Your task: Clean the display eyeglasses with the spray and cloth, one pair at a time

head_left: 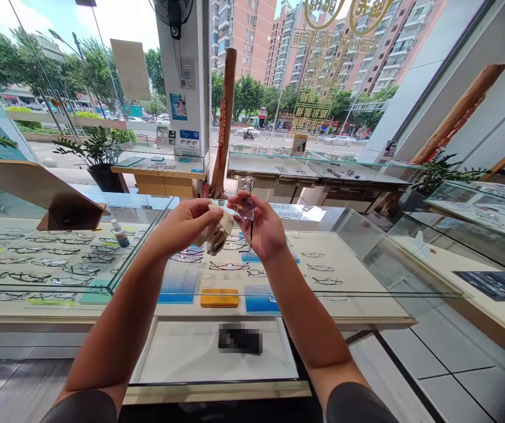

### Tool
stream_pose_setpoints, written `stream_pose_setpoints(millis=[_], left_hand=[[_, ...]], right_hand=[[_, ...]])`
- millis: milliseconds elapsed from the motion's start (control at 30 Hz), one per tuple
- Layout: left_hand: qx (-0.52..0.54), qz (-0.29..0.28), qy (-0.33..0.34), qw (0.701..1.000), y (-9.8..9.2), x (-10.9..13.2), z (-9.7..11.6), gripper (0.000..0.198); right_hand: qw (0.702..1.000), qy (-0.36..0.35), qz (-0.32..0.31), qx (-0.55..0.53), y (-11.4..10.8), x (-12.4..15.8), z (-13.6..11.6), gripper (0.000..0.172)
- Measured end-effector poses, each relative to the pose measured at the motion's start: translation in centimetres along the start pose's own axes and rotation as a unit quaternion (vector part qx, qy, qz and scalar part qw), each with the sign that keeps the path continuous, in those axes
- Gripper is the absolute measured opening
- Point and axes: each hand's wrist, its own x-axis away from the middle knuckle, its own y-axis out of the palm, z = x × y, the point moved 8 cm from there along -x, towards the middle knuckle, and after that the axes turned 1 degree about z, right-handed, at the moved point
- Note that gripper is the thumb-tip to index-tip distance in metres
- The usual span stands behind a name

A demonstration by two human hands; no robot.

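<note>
In front of me, above the glass display case, my right hand [269,235] grips a pair of eyeglasses [244,209] by its frame. One lens faces me and a dark temple arm hangs down along the palm. Just to the left, my left hand [182,228] pinches a crumpled pale cloth [218,235], which droops below the fingers close to the lens. Whether the cloth touches the lens cannot be made out. Under both hands, several eyeglasses [229,266] lie inside the case.
A pulled-out white drawer [182,358] holds a dark, blurred object [240,339]. An orange glasses case [219,298] lies inside the display. A small spray bottle [120,233] stands on the left glass top, near a wooden-backed mirror or board [27,188]. More glass cases [494,205] stand right.
</note>
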Motion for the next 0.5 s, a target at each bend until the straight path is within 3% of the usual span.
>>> stream_pose_setpoints(millis=[167,400,500], left_hand=[[0.027,-0.032,0.007,0.999,1.0,0.2,0.5,0.047],[0.044,0.029,0.003,0.999,-0.3,0.0,0.0,0.045],[0.067,0.031,0.002,0.997,-0.5,-0.1,-0.3,0.046]], right_hand=[[1.0,-0.01,-0.018,0.011,0.6,0.2,0.1,0.025],[0.998,-0.025,-0.034,0.039,0.5,0.2,-0.1,0.023],[0.997,-0.024,-0.057,0.047,0.9,0.4,0.0,0.024]])
